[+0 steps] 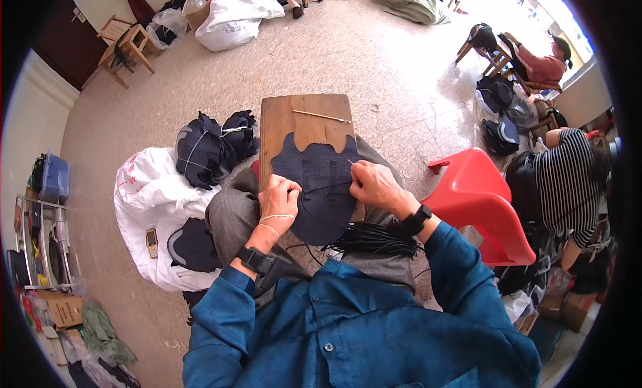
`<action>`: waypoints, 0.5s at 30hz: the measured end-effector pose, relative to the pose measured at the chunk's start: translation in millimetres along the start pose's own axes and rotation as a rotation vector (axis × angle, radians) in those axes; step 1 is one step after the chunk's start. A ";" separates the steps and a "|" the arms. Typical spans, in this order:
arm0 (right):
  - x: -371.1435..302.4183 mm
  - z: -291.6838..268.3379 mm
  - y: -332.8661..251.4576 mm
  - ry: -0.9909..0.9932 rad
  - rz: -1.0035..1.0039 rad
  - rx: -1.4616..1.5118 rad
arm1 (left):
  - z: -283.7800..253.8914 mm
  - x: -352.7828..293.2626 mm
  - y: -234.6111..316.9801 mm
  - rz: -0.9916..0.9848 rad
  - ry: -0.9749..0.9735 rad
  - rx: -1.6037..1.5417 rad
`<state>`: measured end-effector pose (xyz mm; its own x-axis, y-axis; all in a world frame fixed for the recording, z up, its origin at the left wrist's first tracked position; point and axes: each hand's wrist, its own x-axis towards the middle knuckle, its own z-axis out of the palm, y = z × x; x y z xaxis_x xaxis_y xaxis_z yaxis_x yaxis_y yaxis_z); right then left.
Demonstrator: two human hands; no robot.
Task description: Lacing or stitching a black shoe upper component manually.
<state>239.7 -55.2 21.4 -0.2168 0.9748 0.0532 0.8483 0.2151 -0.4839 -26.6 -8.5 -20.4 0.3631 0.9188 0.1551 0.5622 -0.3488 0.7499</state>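
Observation:
A dark navy mesh shoe upper (321, 217) lies flat over the near part of a wooden bench (273, 110). Across it runs a thin black lace (331, 186), pulled fairly straight between my two hands. My left hand (279, 202) is closed at the upper's left edge, fingertips pinching one end of the lace. At the right edge, my right hand (376, 184) pinches the lace's other side; a small pale tip shows by its fingers, too small to name. A thin wooden-handled hook (321, 116) rests on the bench beyond the upper. Over my lap hangs a bunch of black laces (378, 239).
Left of the bench are tied bundles of dark uppers (200, 151) and a white sack (144, 187) with a phone (152, 243) on it. A red plastic stool (475, 187) stands close on the right. Beyond it sits a person in a striped top (567, 181).

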 end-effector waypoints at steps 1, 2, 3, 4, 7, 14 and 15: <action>-1.6 1.2 -2.2 0.109 0.005 0.017 | -1.4 -0.3 -0.2 -0.010 -0.019 0.003; -2.0 2.0 -4.2 0.218 0.011 0.034 | -3.1 -0.4 -0.3 -0.020 -0.037 0.007; -0.9 0.8 -8.2 0.224 0.015 0.034 | -6.0 0.8 2.2 -0.014 -0.041 0.008; 1.5 0.9 -13.4 0.213 -0.006 0.092 | -9.5 1.8 4.7 -0.040 -0.093 0.014; 7.8 3.4 -29.4 0.232 -0.126 0.228 | -17.8 7.5 25.2 0.021 -0.123 0.007; 15.5 9.3 -54.6 0.336 -0.191 0.319 | 9.1 16.1 38.0 0.230 -0.040 -0.287; 16.0 9.3 -57.3 0.331 -0.176 0.363 | 11.9 14.9 37.1 0.112 -0.020 -0.378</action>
<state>183.1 -52.5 41.9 -0.1264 0.9050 0.4062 0.5775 0.4001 -0.7117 8.5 -10.0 2.0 0.4231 0.8739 0.2394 0.2064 -0.3502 0.9137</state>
